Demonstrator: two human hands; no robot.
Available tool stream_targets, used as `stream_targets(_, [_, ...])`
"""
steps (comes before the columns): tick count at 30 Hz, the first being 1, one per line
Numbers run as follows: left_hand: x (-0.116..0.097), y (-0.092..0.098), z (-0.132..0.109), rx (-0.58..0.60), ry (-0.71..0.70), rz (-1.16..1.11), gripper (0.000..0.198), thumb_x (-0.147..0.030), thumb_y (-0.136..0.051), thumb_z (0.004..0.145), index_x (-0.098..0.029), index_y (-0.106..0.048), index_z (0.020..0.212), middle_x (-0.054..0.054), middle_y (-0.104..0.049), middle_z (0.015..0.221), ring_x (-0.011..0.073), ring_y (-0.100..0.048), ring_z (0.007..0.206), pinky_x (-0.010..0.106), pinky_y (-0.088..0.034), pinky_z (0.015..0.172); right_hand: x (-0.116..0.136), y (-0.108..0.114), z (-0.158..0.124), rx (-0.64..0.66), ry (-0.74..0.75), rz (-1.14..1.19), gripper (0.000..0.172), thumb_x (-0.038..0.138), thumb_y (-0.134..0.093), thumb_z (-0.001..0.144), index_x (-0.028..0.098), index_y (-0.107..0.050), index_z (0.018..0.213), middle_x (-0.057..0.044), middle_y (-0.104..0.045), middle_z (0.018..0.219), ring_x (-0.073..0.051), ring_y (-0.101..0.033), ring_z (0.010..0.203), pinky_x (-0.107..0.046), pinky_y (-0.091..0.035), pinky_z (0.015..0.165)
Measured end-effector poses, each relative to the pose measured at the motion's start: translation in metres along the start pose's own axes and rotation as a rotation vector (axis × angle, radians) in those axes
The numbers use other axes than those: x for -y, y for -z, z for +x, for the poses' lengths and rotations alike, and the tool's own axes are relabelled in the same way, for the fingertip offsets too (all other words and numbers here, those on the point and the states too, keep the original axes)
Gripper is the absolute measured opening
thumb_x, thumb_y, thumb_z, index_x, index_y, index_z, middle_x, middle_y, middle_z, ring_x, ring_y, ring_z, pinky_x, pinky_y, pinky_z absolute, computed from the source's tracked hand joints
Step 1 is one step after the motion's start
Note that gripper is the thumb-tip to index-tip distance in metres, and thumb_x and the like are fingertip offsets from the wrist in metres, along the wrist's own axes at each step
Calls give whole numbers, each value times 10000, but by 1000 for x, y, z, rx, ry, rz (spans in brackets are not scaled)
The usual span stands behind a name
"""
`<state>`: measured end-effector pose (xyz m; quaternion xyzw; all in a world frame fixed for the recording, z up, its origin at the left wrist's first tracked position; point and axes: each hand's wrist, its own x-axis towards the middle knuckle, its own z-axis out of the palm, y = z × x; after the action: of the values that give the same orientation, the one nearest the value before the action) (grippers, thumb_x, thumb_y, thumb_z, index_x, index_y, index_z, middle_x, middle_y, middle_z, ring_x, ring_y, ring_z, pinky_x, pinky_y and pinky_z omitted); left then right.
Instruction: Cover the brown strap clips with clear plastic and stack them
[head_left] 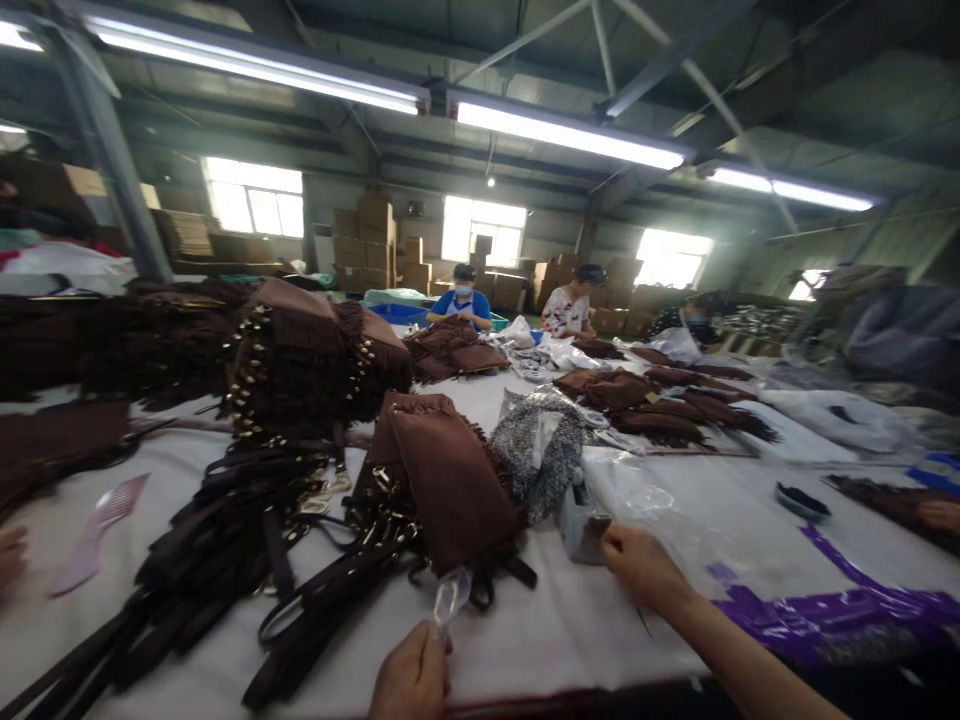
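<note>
My left hand (412,672) is closed at the front edge of the table, pinching a small clear plastic piece (451,596). Just beyond it lies a stack of brown fringed bags (454,490), with black straps (330,605) and gold clasps spilling toward me. My right hand (646,567) is closed at the side of a grey box-like object (581,525); what its fingers hold, if anything, is hidden. Behind that object sits a black-and-white speckled fabric bundle (538,450).
A pale pink comb (101,532) lies at left, near another person's hand (11,555). Taller piles of brown bags (300,350) stand behind. On the right are purple plastic packaging (847,615), a dark small dish-like item (802,502) and clear bags. Several people work across the table.
</note>
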<state>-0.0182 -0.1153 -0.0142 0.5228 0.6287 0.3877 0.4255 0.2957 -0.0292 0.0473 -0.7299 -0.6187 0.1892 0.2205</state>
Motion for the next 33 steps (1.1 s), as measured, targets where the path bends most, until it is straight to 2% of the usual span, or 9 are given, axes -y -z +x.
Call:
stream_targets(4, [1,-1,-8,-18,-44,13,357,-420,-308,910,-204,-509,711,-43,-422,537,138,-407,515,263,-293,513,39,-18,-40,408,161,175,227,263,-538,784,180,-666,616,-8,-657,581,-125,-484,536,-234,-325,543])
stream_targets(8, [-4,-1,-16,-70,-148,133,345,-369,-290,938,-205,-524,744,0,-522,610,161,-493,582,278,-355,580,99,-48,-67,641,229,382,231,262,-526,787,160,-672,639,7,-647,567,-86,-422,485,-204,-304,490])
stream_targets(11, [-5,0,-19,-89,-216,248,348,-319,-269,950,-207,-537,758,47,-597,688,178,-547,633,290,-383,611,134,-73,-64,701,225,413,204,231,-525,740,150,-666,618,19,-603,505,-72,-396,447,-187,-290,445])
stream_targets(16, [1,2,-19,-97,-285,394,347,-228,-251,945,-180,-585,861,122,-669,788,220,-627,719,326,-439,657,170,-96,-48,790,223,134,198,226,-508,669,169,-693,627,28,-596,504,-68,-389,395,-188,-269,376])
stream_targets(21, [7,3,-20,-117,-343,421,321,-196,-276,934,-182,-596,905,135,-686,814,235,-665,772,328,-475,689,193,-92,-43,815,198,-57,131,178,-547,575,182,-671,533,25,-574,437,-86,-412,361,-207,-279,357])
stream_targets(27, [6,2,-25,-164,-205,448,247,-247,-273,952,-200,-505,881,105,-683,715,247,-677,661,320,-437,554,208,-88,-43,861,177,-204,107,145,-555,529,188,-649,501,24,-552,412,-93,-396,339,-227,-311,366])
stream_targets(30, [11,1,-26,-217,-209,405,236,-252,-299,949,-150,-454,1096,130,-720,780,263,-709,713,320,-455,553,211,-89,-44,876,174,-238,100,155,-558,545,191,-624,479,23,-514,389,-99,-386,337,-245,-327,380])
stream_targets(33, [18,-2,-26,-263,-267,391,399,-266,-336,944,-94,-310,1304,170,-734,908,279,-718,805,344,-499,625,212,-90,-45,880,169,-255,135,168,-560,563,196,-581,433,18,-484,367,-114,-387,328,-271,-341,387])
